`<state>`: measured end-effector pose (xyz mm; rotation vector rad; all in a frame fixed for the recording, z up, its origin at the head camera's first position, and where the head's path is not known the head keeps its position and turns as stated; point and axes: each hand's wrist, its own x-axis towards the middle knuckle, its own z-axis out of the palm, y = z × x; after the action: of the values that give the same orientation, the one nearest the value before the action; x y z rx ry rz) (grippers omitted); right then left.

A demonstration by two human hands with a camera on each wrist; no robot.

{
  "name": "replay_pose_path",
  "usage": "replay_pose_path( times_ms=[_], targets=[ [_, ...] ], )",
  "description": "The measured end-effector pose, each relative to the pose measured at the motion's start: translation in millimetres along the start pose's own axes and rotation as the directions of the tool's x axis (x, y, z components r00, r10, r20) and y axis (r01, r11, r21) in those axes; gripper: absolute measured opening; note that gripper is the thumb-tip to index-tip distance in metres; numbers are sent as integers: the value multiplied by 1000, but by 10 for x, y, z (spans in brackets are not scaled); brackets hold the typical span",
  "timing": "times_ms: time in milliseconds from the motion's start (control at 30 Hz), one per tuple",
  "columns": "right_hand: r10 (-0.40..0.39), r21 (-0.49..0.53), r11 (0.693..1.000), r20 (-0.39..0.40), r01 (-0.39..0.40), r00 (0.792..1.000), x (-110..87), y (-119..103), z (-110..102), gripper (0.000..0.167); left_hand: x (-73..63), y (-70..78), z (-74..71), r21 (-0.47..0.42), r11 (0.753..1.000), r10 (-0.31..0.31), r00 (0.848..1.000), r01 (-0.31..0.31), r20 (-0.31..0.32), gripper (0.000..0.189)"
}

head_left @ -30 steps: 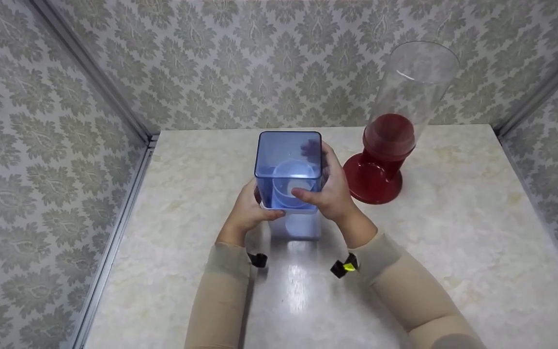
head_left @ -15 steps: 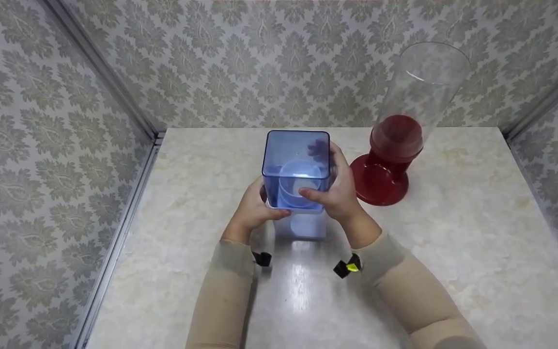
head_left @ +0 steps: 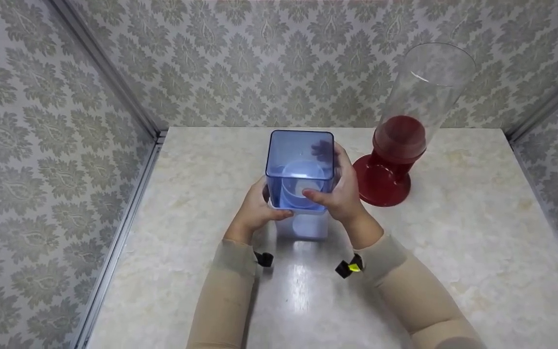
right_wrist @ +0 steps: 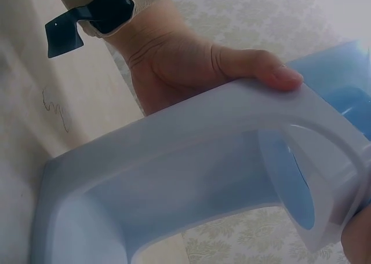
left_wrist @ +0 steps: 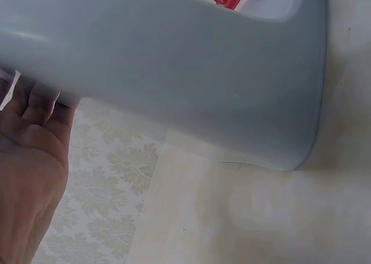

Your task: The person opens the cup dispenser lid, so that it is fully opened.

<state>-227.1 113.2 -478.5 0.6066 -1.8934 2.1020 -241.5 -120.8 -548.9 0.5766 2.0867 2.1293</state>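
Observation:
A dispenser stands upright at mid-table, with a see-through blue square container (head_left: 300,152) over a pale stand (head_left: 303,228). My left hand (head_left: 255,206) grips its left side where container and stand meet, thumb across the front. Higher up, my right hand (head_left: 347,194) holds the right side of the blue container, thumb on its front face; the fingers show dimly through the plastic. The left wrist view has the stand's smooth side (left_wrist: 191,73) beside the left palm (left_wrist: 29,171). In the right wrist view, the stand's open recess and round opening (right_wrist: 290,183) show below the right hand (right_wrist: 174,70).
Behind and to the right stands a second dispenser, a tall clear cylinder (head_left: 431,87) on a red base (head_left: 383,182). Patterned walls (head_left: 279,63) enclose the pale marbled table (head_left: 187,218) at the back and sides. Both wrists carry small black mounts (head_left: 264,259).
The head view has shifted slightly, so everything sits a little further right in it. Both hands keep the same hold on the dispenser.

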Motion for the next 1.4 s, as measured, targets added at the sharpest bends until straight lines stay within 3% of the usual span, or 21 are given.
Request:
replay_pose_path(
  times_ms=[333, 567, 833, 1000, 1167, 1400],
  targets=[
    [26, 60, 998, 6, -26, 1000, 1, -21, -2, 128, 16, 0, 1, -5, 1000, 18, 1000, -18, 21, 113],
    [38, 77, 996, 7, -39, 999, 30, -44, 5, 118, 16, 4, -3, -13, 1000, 19, 1000, -19, 16, 109],
    [17, 54, 998, 6, -18, 1000, 0, -53, -14, 127, 21, -14, 11, -14, 1000, 14, 1000, -14, 6, 114],
    [25, 23, 999, 9, -25, 1000, 55, -190, -41, 131, 39, 10, 3, -25, 1000, 2, 1000, -2, 7, 111],
    [-63, 79, 995, 2, 63, 998, 164, -336, -83, 129, 37, 7, 10, -73, 997, 8, 1000, -6, 15, 124],
    [-149, 100, 984, -13, 149, 989, 371, -463, -195, 119, 30, -25, 29, -92, 996, 10, 1000, -9, 6, 122]
  ],
)
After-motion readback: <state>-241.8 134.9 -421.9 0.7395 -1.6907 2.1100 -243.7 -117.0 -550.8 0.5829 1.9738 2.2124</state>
